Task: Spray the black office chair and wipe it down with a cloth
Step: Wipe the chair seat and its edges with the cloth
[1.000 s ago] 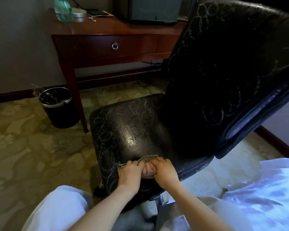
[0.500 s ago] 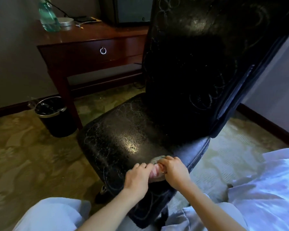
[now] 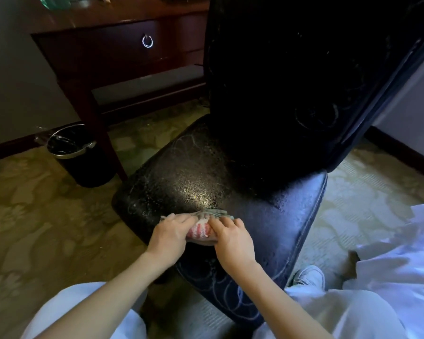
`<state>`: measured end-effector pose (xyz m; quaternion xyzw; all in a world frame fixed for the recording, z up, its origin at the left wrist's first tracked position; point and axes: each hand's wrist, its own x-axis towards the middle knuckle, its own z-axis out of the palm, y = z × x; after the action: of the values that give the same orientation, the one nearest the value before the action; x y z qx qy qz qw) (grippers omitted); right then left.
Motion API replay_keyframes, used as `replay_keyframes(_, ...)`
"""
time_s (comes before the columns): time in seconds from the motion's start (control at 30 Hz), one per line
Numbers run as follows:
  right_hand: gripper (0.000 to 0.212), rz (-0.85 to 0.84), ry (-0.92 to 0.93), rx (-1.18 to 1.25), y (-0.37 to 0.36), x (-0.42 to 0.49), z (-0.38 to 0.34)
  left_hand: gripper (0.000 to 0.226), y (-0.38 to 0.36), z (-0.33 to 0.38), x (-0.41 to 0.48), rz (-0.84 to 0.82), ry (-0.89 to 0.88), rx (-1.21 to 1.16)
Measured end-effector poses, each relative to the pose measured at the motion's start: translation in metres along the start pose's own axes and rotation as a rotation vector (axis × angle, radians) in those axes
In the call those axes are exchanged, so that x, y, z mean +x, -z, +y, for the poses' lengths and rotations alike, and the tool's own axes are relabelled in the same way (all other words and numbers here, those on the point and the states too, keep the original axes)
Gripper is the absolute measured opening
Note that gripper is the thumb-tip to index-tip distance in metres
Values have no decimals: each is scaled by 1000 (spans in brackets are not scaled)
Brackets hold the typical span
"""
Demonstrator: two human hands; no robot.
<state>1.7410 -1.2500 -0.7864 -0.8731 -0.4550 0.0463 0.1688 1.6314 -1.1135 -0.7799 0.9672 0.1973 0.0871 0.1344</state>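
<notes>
The left hand (image 3: 170, 237) and right hand (image 3: 231, 237) lie side by side at lower centre, both clamped on the bunched cloth (image 3: 200, 231), pressing it to the near edge of the black office chair (image 3: 291, 216). Droplets bead its seat (image 3: 194, 177), so spraying looks done. Wiping seems barely begun: most of the seat and the backrest (image 3: 304, 81) remain.
</notes>
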Motion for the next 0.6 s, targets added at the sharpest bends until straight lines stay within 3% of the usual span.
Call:
replay_keyframes(0.3,35,-26,-63,3,10,-35,24,62,-13,39,-18,-33,-37,16)
replay_keyframes(0.6,43,-73,-155,33,23,-103,43,45,-28,90,-47,-37,-138,42)
